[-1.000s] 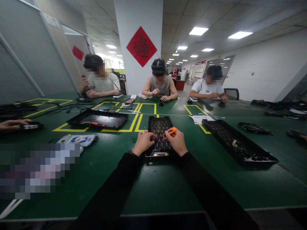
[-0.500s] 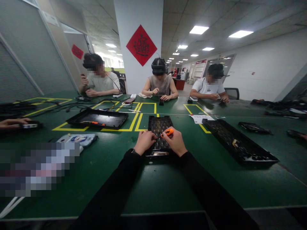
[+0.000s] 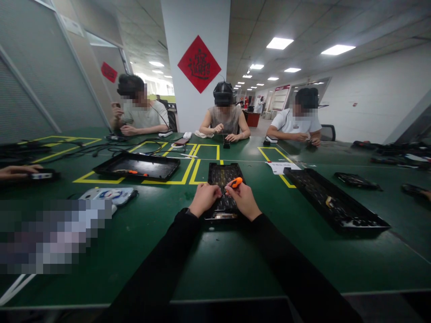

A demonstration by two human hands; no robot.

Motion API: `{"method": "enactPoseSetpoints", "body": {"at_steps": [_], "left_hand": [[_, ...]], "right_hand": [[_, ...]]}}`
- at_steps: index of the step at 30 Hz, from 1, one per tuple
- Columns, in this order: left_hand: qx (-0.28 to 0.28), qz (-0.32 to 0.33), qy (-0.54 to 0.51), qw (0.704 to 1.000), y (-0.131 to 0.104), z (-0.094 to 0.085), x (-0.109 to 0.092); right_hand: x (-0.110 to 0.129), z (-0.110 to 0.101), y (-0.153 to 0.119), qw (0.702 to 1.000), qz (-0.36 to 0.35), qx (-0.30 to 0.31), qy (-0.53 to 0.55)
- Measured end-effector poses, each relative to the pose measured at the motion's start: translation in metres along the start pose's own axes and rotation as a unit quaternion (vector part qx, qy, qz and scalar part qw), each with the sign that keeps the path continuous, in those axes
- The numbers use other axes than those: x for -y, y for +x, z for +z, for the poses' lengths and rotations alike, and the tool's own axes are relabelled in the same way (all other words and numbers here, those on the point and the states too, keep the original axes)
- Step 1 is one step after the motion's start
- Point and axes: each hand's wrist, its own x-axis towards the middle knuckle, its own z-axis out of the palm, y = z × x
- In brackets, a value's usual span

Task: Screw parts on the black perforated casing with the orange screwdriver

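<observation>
Gripping the orange tool (image 3: 235,182), my right hand (image 3: 247,202) seemingly works the tray (image 3: 211,171). Left hand (image 3: 202,198): can't tell; next probably needs steadiness.

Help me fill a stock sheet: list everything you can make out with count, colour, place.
Middle tray: one, black, centre.
Left tray: one, black, left.
Long tray: one, black, right.
Tool: one, orange, over middle tray.
Orange pieces: count unclear, orange, left tray.
Yellowish piece: one, yellowish, long tray.
Sheet: one, white, beside long tray.
Flat devices: at least two, black, far right.
Patterned case: one, pale blue, near left.
Pixelated patch: unclear, near left.
Cables: several, black, far left.
Table: one, green, beneath.
Tape outlines: several, yellow, table.
Red signs: two, red, background.
Co-workers: three, white and grey tops, opposite.
Co-worker's hand: one, bare, left edge.
Left hand: one, black-sleeved, at middle tray.
Right hand: one, black-sleeved, holding tool.
</observation>
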Motion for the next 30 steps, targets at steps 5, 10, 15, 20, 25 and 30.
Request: {"method": "enactPoseSetpoints", "body": {"at_steps": [5, 10, 15, 20, 25, 30], "left_hand": [[-0.004, -0.018, -0.026, 0.999, 0.0008, 0.0033, 0.0032], [-0.024, -0.017, -0.017, 0.999, -0.0004, 0.0042, 0.0018], [-0.002, -0.018, -0.025, 1.000, -0.0017, 0.0020, 0.0011], [0.016, -0.027, -0.032, 0.999, -0.0006, 0.0009, 0.0003], [0.013, -0.017, -0.029, 0.999, 0.0019, 0.0040, 0.0034], [0.008, -0.017, -0.046, 0.999, 0.0026, 0.0058, 0.0056]], "right_hand": [[0.0049, -0.0028, -0.0018, 0.999, -0.014, 0.011, -0.035], [0.0045, -0.0042, -0.0019, 0.999, -0.014, -0.003, -0.047], [0.0013, -0.0029, -0.0003, 1.000, 0.000, -0.020, -0.020], [-0.0022, -0.0010, 0.0007, 0.999, 0.019, -0.034, 0.028], [-0.0009, 0.0004, 0.0015, 0.996, 0.031, -0.041, 0.078], [0.0023, -0.0005, 0.0013, 0.994, 0.038, -0.074, 0.072]]}}
